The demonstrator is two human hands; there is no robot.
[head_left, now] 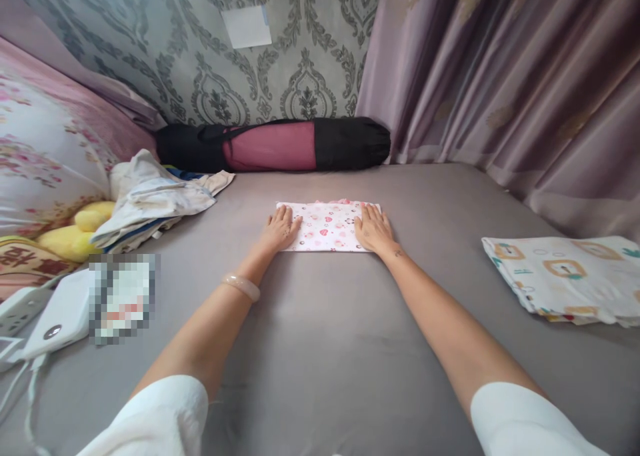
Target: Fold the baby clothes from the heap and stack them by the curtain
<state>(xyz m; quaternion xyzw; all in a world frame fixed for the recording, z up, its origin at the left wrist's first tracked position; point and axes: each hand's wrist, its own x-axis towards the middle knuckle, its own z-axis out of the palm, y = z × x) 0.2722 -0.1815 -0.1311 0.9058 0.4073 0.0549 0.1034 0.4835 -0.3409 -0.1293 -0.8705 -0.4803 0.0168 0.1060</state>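
Note:
A folded piece of white fabric [327, 228] with pink and red prints lies flat on the grey bed sheet [320, 349]. Its far edge shows a bit of pink ruffle. My left hand [283, 229] rests palm down on its left end, fingers stretched out. On the right end lies my right hand [374, 228], also flat with the fingers extended. Neither hand grips the cloth; both press on its top. A pale bangle [241, 287] circles my left wrist.
To the right lies a folded printed cloth [565, 276]. A pile of clothes [160, 193], a yellow plush toy [75, 236] and a white power bank [65, 313] with cables sit left. A black and pink rolled bag [270, 145] lies along the wall.

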